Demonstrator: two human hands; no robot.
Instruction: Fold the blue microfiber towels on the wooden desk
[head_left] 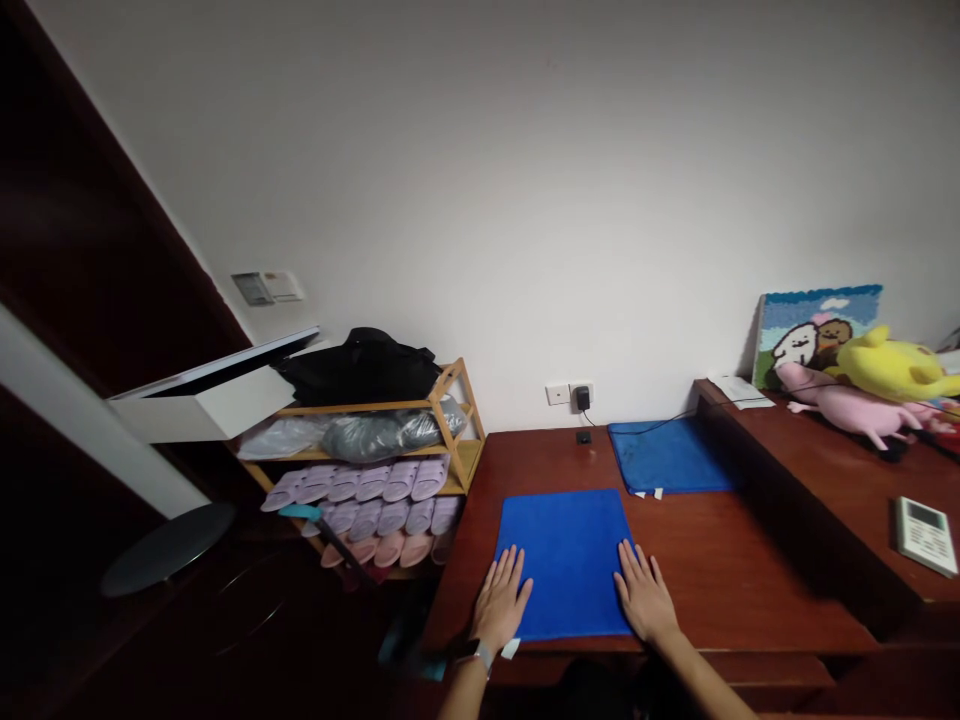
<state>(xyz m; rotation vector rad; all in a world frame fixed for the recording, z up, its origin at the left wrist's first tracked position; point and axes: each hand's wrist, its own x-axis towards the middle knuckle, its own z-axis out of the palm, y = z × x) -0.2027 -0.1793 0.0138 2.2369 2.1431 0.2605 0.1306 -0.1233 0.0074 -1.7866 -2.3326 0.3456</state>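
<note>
Hands: left hand (pixel 501 600) and right hand (pixel 646 592) both open, palms down, fingers spread a little; neither grips anything. A watch (pixel 480 654) circles the left wrist.
Front cloth (pixel 566 560): bright blue, roughly square, soft and matte, lying flat under the hands, one at each side edge. A small white tag (pixel 511 648) sticks out by its near left corner.
Bench (pixel 720 590): reddish-brown, smooth wood look with a faint sheen; the front cloth lies on its left part.
Back cloth (pixel 667 462): also blue, flat near the wall, with pale tags at its near edge and a thin black cable across it.
Side surface (pixel 832 450): same reddish brown, to the right of the bench, bearing a pale keypad device (pixel 926 535), a yellow plush toy (pixel 892 368), a pink plush toy (pixel 840 402) and an upright fuzzy-looking picture (pixel 817 325) of cartoon animals.
Wall (pixel 525 200): plain, off-white, shaded toward the edges; a black adapter (pixel 583 398) is plugged into the outlet (pixel 558 395).
Rack (pixel 466 465): light wood slats and posts, left of the bench, with a slack black bag (pixel 360 370), crinkled clear-plastic bundles (pixel 375 435) and rows of ribbed lilac slippers (pixel 373 482) above smoother pink ones.
Far left: white open box (pixel 202 412), round dark disc (pixel 169 550), dark floor.
</note>
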